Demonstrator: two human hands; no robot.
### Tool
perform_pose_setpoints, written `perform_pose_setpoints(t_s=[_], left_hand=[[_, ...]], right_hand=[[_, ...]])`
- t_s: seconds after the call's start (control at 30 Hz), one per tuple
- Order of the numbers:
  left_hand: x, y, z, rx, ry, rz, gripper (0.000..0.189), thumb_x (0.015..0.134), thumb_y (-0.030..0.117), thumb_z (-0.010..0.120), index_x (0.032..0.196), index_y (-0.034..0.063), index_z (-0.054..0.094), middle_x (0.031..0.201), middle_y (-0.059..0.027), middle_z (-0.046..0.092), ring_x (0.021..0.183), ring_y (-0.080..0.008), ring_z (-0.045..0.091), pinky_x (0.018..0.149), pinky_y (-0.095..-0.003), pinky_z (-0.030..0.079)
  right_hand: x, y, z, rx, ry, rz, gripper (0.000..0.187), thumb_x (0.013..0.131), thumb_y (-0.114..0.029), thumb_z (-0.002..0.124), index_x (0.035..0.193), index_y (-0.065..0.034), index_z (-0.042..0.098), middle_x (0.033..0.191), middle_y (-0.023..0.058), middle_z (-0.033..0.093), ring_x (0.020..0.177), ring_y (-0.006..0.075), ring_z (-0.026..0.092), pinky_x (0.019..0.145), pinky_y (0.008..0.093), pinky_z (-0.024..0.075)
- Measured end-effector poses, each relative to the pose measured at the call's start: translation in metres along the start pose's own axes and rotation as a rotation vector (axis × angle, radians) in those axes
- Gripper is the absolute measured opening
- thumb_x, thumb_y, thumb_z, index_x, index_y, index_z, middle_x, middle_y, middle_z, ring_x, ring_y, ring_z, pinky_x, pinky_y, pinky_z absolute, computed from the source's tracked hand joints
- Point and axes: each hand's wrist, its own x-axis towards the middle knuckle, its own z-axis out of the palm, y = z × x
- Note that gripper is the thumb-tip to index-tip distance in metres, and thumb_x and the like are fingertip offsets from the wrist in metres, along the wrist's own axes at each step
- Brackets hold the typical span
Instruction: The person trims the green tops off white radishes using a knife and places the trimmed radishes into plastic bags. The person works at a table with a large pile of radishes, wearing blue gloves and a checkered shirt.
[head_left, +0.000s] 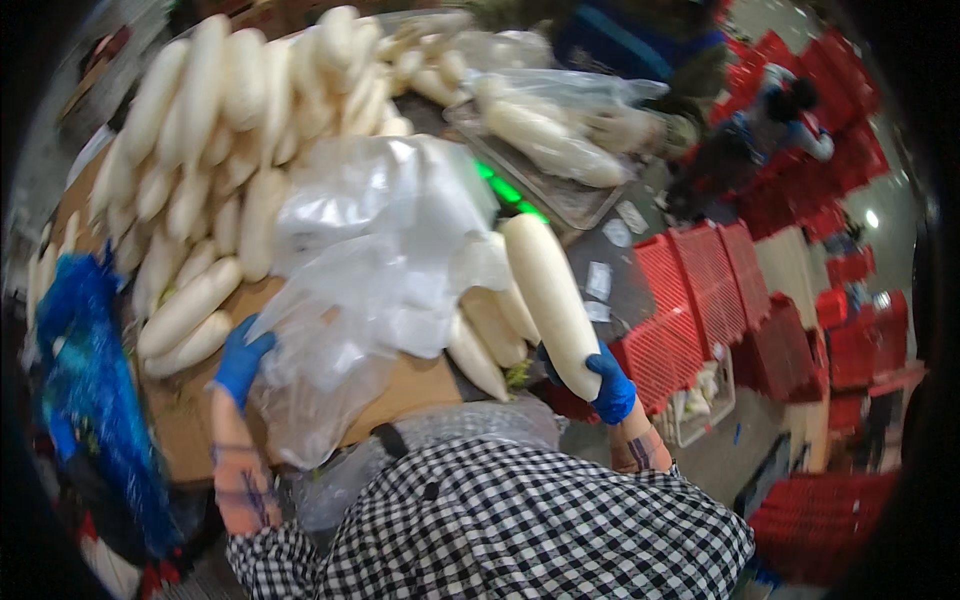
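Note:
My right hand (611, 386), in a blue glove, grips the lower end of a large white daikon radish (551, 300), which tilts up and away from me. In my left hand (244, 360), also gloved in blue, is the edge of a clear plastic bag (322, 390). This bag hangs over the front of the cardboard-covered table (412, 386). Behind it lies a heap of clear plastic bags (382, 202). More daikon radishes (487, 330) rest between the bags and my right hand, partly covered by plastic. Two daikons (191, 307) lie just beyond my left hand.
A tall pile of daikons (217, 112) fills the back left. Bagged daikons (555, 135) lie on a metal tray (585, 210), beside a green lit display (510, 187). Red crates (697, 292) stand at right, where a person (780, 112) bends over. Blue plastic (97, 375) hangs at left.

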Motion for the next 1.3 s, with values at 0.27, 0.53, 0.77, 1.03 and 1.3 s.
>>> perform_pose_setpoints(t_s=[0.27, 0.53, 0.77, 1.03, 1.3], left_hand=[[0.003, 0.04, 0.001, 0.112, 0.029, -0.014, 0.031, 0.087, 0.014, 0.061, 0.115, 0.0014, 0.062, 0.101, -0.0058, 0.066, 0.088, -0.0152, 0.06, 0.081, -0.0304, 0.048], [-0.014, 0.011, -0.086, 0.226, 0.178, 0.048, 0.031, 0.091, 0.021, 0.057, 0.117, 0.0047, 0.061, 0.084, -0.0016, 0.061, 0.066, -0.0097, 0.053, 0.058, -0.0237, 0.043], [-0.032, 0.041, -0.072, 0.098, 0.358, -0.036, 0.036, 0.086, 0.015, 0.065, 0.121, 0.0073, 0.06, 0.085, -0.0004, 0.061, 0.062, -0.0071, 0.05, 0.05, -0.0202, 0.038], [-0.022, 0.06, -0.054, 0.204, 0.3, 0.244, 0.055, 0.083, 0.011, 0.067, 0.135, 0.0081, 0.049, 0.131, -0.005, 0.051, 0.112, -0.0169, 0.048, 0.087, -0.0271, 0.046], [-0.032, 0.052, -0.046, 0.762, 0.619, 0.562, 0.057, 0.081, 0.003, 0.066, 0.135, 0.0045, 0.047, 0.137, -0.0115, 0.049, 0.124, -0.0253, 0.046, 0.107, -0.0367, 0.035]], right_hand=[[0.123, 0.036, 0.185, -0.343, -0.58, -0.244, 0.075, 0.072, -0.014, 0.075, 0.137, -0.0029, 0.04, 0.128, 0.0133, 0.055, 0.12, 0.0233, 0.051, 0.101, 0.0351, 0.0405], [0.174, 0.141, 0.189, -1.129, -0.31, -0.453, 0.071, 0.073, -0.005, 0.068, 0.139, -0.0085, 0.042, 0.125, 0.0202, 0.052, 0.114, 0.0388, 0.05, 0.099, 0.0448, 0.0404], [0.09, 0.034, 0.093, -1.308, 0.304, -0.869, 0.069, 0.068, -0.012, 0.075, 0.132, -0.0065, 0.049, 0.125, 0.0202, 0.052, 0.116, 0.0395, 0.048, 0.097, 0.0466, 0.0407], [0.064, 0.028, 0.036, -1.347, 0.57, -0.436, 0.097, 0.065, -0.028, 0.083, 0.143, -0.0044, 0.032, 0.118, 0.0236, 0.051, 0.107, 0.0394, 0.05, 0.091, 0.0453, 0.0425], [0.028, 0.062, 0.028, -1.561, 0.474, -0.723, 0.076, 0.071, -0.023, 0.079, 0.137, -0.0107, 0.044, 0.123, 0.019, 0.052, 0.115, 0.0362, 0.048, 0.096, 0.0451, 0.0403]])
